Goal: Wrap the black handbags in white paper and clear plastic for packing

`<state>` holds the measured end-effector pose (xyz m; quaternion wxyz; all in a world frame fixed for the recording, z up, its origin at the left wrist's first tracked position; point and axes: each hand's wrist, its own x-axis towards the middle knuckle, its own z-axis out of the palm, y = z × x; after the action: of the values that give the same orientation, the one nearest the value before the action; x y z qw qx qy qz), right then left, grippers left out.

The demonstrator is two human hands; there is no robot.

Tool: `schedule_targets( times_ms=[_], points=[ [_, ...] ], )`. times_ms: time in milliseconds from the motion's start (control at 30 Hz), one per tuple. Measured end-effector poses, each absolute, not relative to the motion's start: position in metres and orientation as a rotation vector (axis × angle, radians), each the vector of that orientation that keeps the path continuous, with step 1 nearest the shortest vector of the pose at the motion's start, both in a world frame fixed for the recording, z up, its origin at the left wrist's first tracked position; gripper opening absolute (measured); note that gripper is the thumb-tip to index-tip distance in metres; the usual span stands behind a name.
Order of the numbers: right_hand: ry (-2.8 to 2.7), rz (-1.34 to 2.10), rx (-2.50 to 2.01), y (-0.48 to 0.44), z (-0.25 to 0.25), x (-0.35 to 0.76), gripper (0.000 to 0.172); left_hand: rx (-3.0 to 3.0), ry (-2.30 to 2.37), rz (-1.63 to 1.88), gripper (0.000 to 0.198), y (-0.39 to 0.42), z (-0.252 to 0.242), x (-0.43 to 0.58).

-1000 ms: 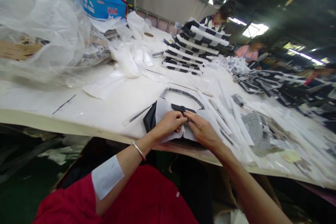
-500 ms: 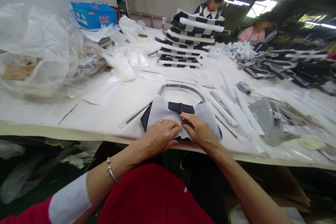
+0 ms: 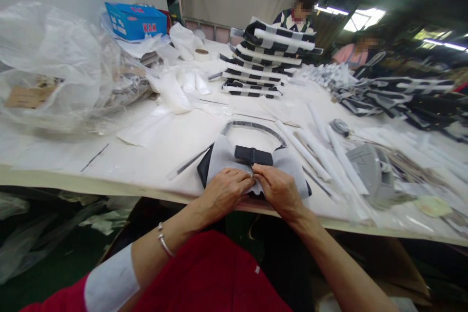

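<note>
A black handbag [image 3: 205, 168] lies at the table's front edge, its body covered by a pale wrapping sheet [image 3: 224, 153]. Its handle [image 3: 252, 126] arches away from me in clear film. On the front sits a black flap or strap piece [image 3: 253, 155]. My left hand [image 3: 229, 186] is closed at the bag's middle, fingertips pinching near a small shiny metal part. Against it, my right hand [image 3: 280, 186] is closed with thumb and forefinger on the lower end of the strap. My fingers hide most of what is between them.
Left are a crumpled plastic bag [image 3: 54, 63] and a blue box [image 3: 136, 22]. Behind the handbag rises a stack of wrapped black bags [image 3: 256, 66]. White rolled strips [image 3: 303, 148] and a grey tape dispenser [image 3: 369, 170] lie right. Two people work across the table.
My right hand's fingers have drawn in and now cover the buckle-like metal piece that showed before. My left hand stays at the bag's middle. The view has shifted slightly.
</note>
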<state>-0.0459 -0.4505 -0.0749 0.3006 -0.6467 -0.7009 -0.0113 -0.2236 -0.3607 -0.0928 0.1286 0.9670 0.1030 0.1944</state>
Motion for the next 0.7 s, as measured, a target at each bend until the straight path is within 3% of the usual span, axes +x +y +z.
schedule_targets(
  times_ms=[333, 700],
  points=[
    [-1.936, 0.077, -1.711, -0.453, -0.072, -0.044, 0.023, 2.697, 0.319, 0.804, 0.025, -0.364, -0.112, -0.226],
    [-1.707, 0.275, -1.775, -0.452, -0.076, -0.044, 0.017, 2.622, 0.371, 0.78, 0.016, -0.364, -0.114, -0.23]
  ],
)
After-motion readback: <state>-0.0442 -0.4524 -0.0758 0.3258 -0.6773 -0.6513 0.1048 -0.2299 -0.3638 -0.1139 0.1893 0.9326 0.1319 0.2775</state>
